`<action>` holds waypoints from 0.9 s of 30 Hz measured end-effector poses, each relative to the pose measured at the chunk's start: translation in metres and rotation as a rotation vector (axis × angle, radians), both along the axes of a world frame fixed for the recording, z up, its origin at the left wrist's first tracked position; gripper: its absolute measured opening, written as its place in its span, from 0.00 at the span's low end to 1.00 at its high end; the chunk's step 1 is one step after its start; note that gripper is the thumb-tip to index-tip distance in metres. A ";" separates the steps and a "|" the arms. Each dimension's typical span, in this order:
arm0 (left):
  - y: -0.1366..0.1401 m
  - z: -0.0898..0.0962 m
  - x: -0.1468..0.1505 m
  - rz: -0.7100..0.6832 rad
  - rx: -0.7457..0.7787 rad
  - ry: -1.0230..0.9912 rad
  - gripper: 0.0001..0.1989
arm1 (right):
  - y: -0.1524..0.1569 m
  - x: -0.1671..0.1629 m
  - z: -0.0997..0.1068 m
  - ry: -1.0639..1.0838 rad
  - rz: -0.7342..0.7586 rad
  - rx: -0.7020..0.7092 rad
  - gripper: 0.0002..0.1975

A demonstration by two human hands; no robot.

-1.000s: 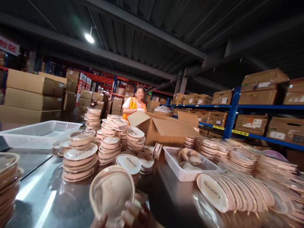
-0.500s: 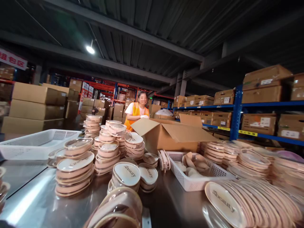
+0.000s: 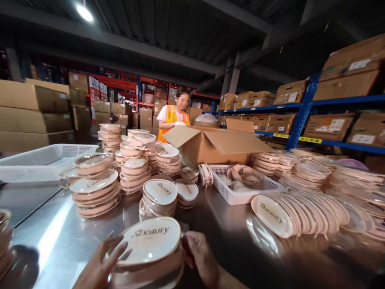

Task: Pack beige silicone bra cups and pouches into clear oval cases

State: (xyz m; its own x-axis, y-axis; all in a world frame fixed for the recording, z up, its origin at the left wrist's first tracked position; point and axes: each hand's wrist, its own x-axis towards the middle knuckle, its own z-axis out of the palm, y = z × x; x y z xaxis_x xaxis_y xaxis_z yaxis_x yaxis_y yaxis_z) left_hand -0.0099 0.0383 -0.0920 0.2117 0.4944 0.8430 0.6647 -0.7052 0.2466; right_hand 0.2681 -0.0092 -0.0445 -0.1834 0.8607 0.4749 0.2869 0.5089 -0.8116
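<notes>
While both hands are at a peach case low in the middle, the print on its pale lid reads "beauty" after an ornate first letter. The left hand has its fingers spread over the left rim; the right hand has its fingers bent against the right end, and whether they pinch it I cannot tell. The same word shows on a case just beyond, on one beside it, and on the front of a leaning row of cases at right. Shelf boxes carry white labels too small to read. A white basket holds loose beige pieces, and behind it stands a cardboard box with flaps spread, its inside hidden. At far left sits a white tray, near stacked cases. Shiny metal counter shows between the right hand and the leaning row, and more lies left of the left hand, crossed by a dark seam. Beyond the box stands a person in an orange vest.
</notes>
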 end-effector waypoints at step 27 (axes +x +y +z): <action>-0.041 0.021 0.025 0.001 -0.477 -0.790 0.28 | 0.003 -0.016 -0.007 0.621 0.013 -0.350 0.24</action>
